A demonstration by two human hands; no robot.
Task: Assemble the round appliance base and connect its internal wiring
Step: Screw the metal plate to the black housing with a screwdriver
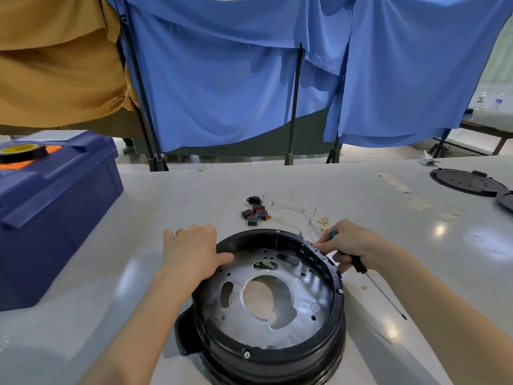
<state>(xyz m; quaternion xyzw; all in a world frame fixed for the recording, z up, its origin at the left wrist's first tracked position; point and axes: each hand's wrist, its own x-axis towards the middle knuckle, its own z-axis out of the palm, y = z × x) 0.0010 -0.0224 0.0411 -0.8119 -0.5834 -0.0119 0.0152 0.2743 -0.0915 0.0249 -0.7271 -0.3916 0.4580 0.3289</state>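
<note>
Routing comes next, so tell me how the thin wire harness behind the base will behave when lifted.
The wire harness lies in thin, loose loops on the table, so it will probably hang floppy and tangle. Its brass terminals are tiny, so it is likely very light. They may snag on the black switches beside it.

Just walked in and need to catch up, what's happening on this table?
A person is working on a round black base. The left hand grips its far rim, while the right hand holds a screwdriver at the rim's right side. Loose switches and wires lie on the table beyond it, not yet connected.
</note>
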